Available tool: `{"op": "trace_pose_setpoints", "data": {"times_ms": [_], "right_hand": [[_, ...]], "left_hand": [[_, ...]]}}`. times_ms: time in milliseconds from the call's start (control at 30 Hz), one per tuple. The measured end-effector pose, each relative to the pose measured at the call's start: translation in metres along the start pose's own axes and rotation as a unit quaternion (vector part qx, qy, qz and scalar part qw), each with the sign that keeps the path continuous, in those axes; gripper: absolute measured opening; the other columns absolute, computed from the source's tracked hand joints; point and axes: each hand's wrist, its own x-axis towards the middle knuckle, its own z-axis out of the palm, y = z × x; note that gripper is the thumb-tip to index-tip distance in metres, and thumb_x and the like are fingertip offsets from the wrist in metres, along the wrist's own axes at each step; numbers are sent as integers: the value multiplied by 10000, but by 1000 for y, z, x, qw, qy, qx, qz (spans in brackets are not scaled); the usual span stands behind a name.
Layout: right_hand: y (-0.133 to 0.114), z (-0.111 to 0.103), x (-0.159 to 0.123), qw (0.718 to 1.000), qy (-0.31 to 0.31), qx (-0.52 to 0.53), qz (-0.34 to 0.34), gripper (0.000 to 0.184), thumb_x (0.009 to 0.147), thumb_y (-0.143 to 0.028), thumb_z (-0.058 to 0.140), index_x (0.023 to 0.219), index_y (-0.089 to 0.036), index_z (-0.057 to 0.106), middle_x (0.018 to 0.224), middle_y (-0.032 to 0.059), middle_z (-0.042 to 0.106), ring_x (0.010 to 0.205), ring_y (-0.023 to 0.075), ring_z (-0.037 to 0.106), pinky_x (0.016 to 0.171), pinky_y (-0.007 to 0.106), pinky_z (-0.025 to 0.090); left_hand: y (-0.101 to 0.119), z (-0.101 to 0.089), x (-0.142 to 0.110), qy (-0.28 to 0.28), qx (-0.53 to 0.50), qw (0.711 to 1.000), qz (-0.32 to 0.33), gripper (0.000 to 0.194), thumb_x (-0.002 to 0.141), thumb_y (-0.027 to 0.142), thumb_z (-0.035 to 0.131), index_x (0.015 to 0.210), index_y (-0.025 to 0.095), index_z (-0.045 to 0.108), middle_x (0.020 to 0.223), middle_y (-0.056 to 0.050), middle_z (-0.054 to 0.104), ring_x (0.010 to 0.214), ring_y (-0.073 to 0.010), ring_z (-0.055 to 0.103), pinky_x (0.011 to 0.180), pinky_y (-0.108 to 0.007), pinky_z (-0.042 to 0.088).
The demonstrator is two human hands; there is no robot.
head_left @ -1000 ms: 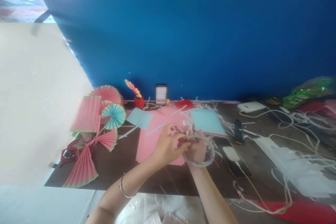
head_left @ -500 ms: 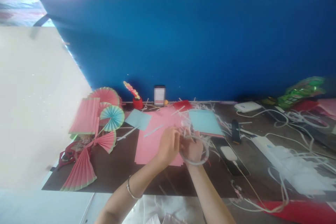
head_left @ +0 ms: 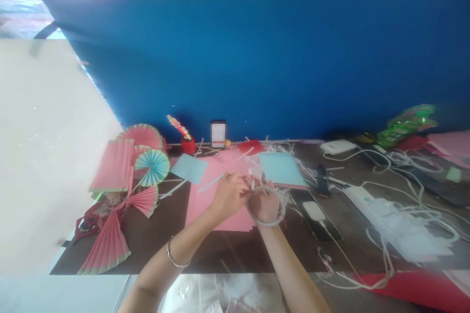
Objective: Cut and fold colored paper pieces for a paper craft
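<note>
My right hand is over the pink paper sheets, its fingers curled up. Around it sits a pale white ring, apparently a roll of tape. Close beside it, my left hand has its fingers pinched together at the ring's upper left edge; what they pinch is too small to make out. Light blue sheets lie just beyond my right hand. A smaller light blue paper square and a thin white strip lie beyond my left hand.
Folded pink paper fans and a blue-green rosette lie at the left. A red pot and a small upright screen stand by the blue panel. To the right are a phone, white cables and a power strip.
The view has shifted slightly, moving the table's things a little left. My left hand's fingers have spread a bit and moved along the ring; the ring still hangs about my right hand.
</note>
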Motion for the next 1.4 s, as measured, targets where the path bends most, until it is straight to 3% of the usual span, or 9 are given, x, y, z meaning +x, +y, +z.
{"op": "trace_pose_setpoints", "data": {"times_ms": [200,400,633,900,1000,1067,1167,1300,1400], "right_hand": [[3,8,-1,999,-27,-23,4,299,816,-522,420,814,-297,618,820,-23,665,716,151,612,636,318,513],[-1,2,-2,999,-35,-18,20,308,821,-519,400,812,-284,600,815,-21,657,684,145,609,506,270,483],[-6,-11,-3,997,-28,-65,13,367,831,-537,347,920,-277,590,785,13,648,560,144,567,335,200,319],[-19,-14,-8,998,-20,-57,4,411,819,-551,340,921,-264,616,1104,68,606,789,183,599,385,191,303],[-29,-21,-10,998,-13,-61,-9,414,799,-569,366,924,-264,616,1150,73,585,818,192,597,429,220,373],[-35,-27,-12,998,0,-64,-16,413,798,-572,368,927,-267,615,1151,61,586,868,202,598,507,264,438],[-43,-35,-14,998,20,-59,-23,405,802,-564,362,920,-271,616,1133,38,598,901,202,602,585,298,474],[-47,-43,-11,997,28,-58,-43,402,828,-520,326,903,-252,615,1015,49,646,752,176,623,450,238,413],[-47,-48,-5,996,37,-64,-54,391,838,-492,316,852,-240,616,913,51,666,626,156,605,353,202,316]], "left_hand": [[5,5,3,-42,45,997,-54,170,738,188,504,696,222,665,1055,-16,605,987,-231,478,848,-382,394],[-2,15,6,-80,-26,994,-64,166,717,175,516,731,214,676,1079,-23,592,997,-219,487,870,-353,399],[-6,16,12,-65,-127,990,-17,198,730,152,487,649,194,662,901,-13,662,921,-177,561,910,-330,382],[-23,13,42,-7,-276,955,-111,183,764,216,496,814,145,657,924,-63,668,798,-167,624,728,-295,498],[-28,21,80,6,-198,974,-106,251,823,196,424,949,119,627,919,-91,662,832,-172,626,750,-307,502],[-28,30,107,33,-117,988,-91,331,785,83,439,1092,111,559,1139,-127,576,1031,-190,558,885,-328,449],[-24,48,133,-12,-61,997,-48,332,744,56,492,1058,122,578,1293,-143,445,1227,-253,384,1027,-398,302],[-16,64,129,-75,29,997,-22,452,719,59,534,1164,127,494,1395,-189,288,1309,-318,214,1015,-514,240],[-4,57,106,-106,111,988,36,441,719,114,556,1153,171,505,1445,-156,189,1333,-346,93,1009,-579,158]]}}
